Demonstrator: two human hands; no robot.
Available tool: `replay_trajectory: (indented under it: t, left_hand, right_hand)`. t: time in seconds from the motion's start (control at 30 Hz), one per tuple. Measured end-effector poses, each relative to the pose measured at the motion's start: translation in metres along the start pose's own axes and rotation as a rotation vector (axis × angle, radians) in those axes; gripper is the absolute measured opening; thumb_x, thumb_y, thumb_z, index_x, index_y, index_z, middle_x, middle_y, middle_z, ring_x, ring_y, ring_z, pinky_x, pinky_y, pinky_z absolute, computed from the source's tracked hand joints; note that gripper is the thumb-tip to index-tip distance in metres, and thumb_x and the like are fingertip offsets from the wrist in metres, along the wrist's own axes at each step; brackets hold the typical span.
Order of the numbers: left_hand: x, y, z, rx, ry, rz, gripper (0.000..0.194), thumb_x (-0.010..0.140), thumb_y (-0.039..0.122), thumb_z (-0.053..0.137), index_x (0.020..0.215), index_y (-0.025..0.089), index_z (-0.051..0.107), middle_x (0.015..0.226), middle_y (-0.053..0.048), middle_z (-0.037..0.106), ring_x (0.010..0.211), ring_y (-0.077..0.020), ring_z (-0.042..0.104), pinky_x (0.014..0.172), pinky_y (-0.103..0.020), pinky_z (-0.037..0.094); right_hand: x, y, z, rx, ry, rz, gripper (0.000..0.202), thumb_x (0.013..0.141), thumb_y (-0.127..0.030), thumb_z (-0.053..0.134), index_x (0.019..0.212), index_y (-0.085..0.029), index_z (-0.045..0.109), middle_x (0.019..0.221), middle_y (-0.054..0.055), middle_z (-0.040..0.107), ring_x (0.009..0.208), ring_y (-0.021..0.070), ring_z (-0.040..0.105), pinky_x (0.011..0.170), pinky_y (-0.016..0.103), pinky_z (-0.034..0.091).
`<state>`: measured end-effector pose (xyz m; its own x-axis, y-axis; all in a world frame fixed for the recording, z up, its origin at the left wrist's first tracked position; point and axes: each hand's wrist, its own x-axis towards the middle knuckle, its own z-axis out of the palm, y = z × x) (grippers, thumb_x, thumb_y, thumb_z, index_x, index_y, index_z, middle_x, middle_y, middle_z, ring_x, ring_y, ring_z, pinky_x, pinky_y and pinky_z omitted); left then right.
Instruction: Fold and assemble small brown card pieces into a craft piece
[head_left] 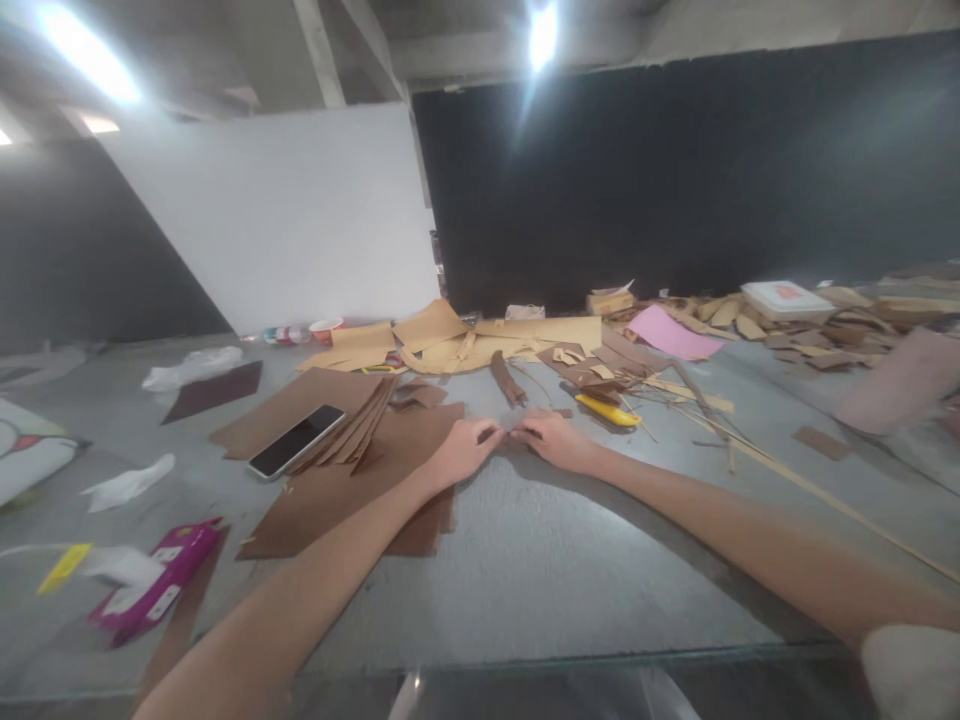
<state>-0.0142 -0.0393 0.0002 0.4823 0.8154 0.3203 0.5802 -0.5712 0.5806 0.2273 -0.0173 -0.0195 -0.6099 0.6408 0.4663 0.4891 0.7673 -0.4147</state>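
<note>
My left hand (466, 450) and my right hand (556, 441) meet over the middle of the table (540, 570). Both have their fingers pinched together, tips almost touching; anything between them is too small and blurred to name. Brown sheets (352, 510) lie under and beside my left wrist, with a fan of narrower brown pieces (352, 425) on top. Just beyond the hands is a dark brown folded strip (508, 380). A yellow-handled cutter (609, 411) rests on the table past my right hand.
A phone (297, 441) lies on the sheets. Tan sheets (442, 345), a pink sheet (673, 332) and a white box (787, 300) sit at the back. A magenta tissue pack (161, 580) is at left. Long thin strips (795, 475) stretch across the right side.
</note>
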Motion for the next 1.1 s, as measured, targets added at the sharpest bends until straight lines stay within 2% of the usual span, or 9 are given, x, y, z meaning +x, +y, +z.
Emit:
replay_trajectory:
  t: [0.23, 0.37, 0.47, 0.6, 0.9, 1.1]
  left_hand:
    - [0.0, 0.002, -0.001, -0.034, 0.0, -0.025, 0.037, 0.105, 0.045, 0.055, 0.089, 0.019, 0.076, 0.089, -0.005, 0.078, 0.085, -0.0209, 0.07, 0.082, -0.029, 0.05]
    - [0.001, 0.005, -0.002, -0.147, -0.006, -0.076, 0.036, 0.102, 0.047, 0.059, 0.091, 0.018, 0.077, 0.09, -0.004, 0.079, 0.087, -0.0211, 0.07, 0.082, -0.028, 0.051]
    - [0.002, 0.005, 0.0, -0.222, -0.044, -0.122, 0.037, 0.096, 0.052, 0.067, 0.088, 0.017, 0.077, 0.084, -0.003, 0.077, 0.08, -0.0202, 0.068, 0.075, -0.028, 0.049]
    - [0.001, 0.003, 0.003, -0.169, -0.061, -0.145, 0.042, 0.091, 0.054, 0.071, 0.078, 0.015, 0.077, 0.073, -0.002, 0.071, 0.07, -0.018, 0.06, 0.064, -0.027, 0.042]
    - [0.001, 0.001, 0.002, -0.222, -0.086, -0.155, 0.045, 0.09, 0.057, 0.071, 0.077, 0.014, 0.079, 0.069, -0.002, 0.069, 0.068, -0.0176, 0.06, 0.064, -0.027, 0.042]
    - [0.003, -0.002, -0.001, -0.302, -0.076, -0.182, 0.052, 0.089, 0.064, 0.071, 0.079, 0.014, 0.08, 0.071, -0.004, 0.073, 0.065, -0.0168, 0.06, 0.062, -0.027, 0.042]
  right_hand:
    - [0.0, 0.0, -0.001, 0.034, -0.017, 0.008, 0.037, 0.113, -0.04, 0.055, 0.09, -0.021, 0.078, 0.088, 0.008, 0.077, 0.09, 0.0229, 0.069, 0.091, 0.037, 0.048]
    - [0.0, -0.003, -0.003, 0.053, 0.01, 0.019, 0.038, 0.112, -0.042, 0.056, 0.088, -0.021, 0.077, 0.086, 0.008, 0.077, 0.086, 0.0226, 0.068, 0.09, 0.037, 0.05]
    - [-0.001, -0.006, -0.005, 0.067, 0.046, 0.031, 0.04, 0.112, -0.044, 0.054, 0.089, -0.021, 0.077, 0.086, 0.008, 0.077, 0.086, 0.0229, 0.068, 0.089, 0.037, 0.051]
    - [-0.002, -0.011, -0.008, 0.077, 0.07, 0.06, 0.041, 0.112, -0.046, 0.053, 0.091, -0.022, 0.078, 0.087, 0.007, 0.076, 0.087, 0.0224, 0.069, 0.088, 0.036, 0.051]
    - [-0.002, -0.014, -0.009, 0.107, 0.067, 0.065, 0.04, 0.112, -0.045, 0.051, 0.089, -0.022, 0.075, 0.085, 0.006, 0.075, 0.085, 0.0211, 0.068, 0.084, 0.033, 0.05]
    - [-0.002, -0.014, -0.012, 0.176, 0.082, 0.139, 0.034, 0.109, -0.043, 0.053, 0.09, -0.022, 0.072, 0.086, 0.004, 0.076, 0.081, 0.0195, 0.068, 0.078, 0.03, 0.05]
